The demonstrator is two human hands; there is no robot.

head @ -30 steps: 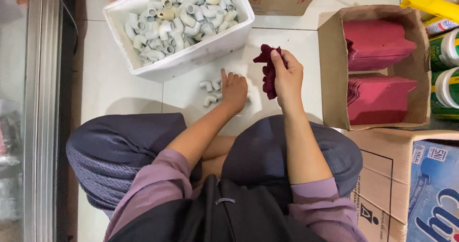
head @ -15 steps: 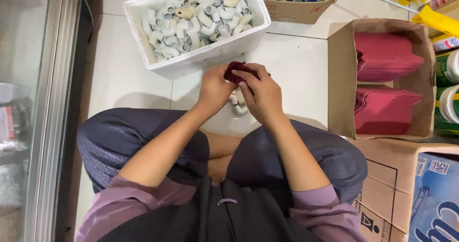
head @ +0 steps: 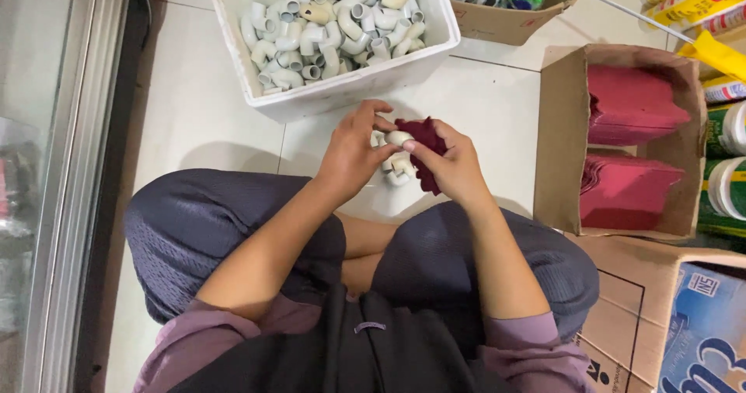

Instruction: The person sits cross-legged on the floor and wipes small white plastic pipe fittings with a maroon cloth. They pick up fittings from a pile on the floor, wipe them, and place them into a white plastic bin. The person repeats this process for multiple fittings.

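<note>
Pinching a small cream plastic elbow fitting [head: 399, 138], short and curved with a round open end, the left hand [head: 353, 158] closes its fingertips on it just below the white bin [head: 435, 36] of similar fittings. The right hand [head: 454, 168] is clamped on a dark red cloth pouch [head: 423, 140] touching the fitting, with more loose fittings [head: 396, 169] on the floor beneath both hands.

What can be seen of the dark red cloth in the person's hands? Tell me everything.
The dark red cloth is a small, soft, crumpled piece of fabric, bunched rather than flat. The right hand grips it, with folds spilling out above and below the fingers. It is pressed against a cream elbow pipe fitting that the left hand also holds. It is held just above the pale tiled floor, in front of the white tub of similar fittings.
</note>
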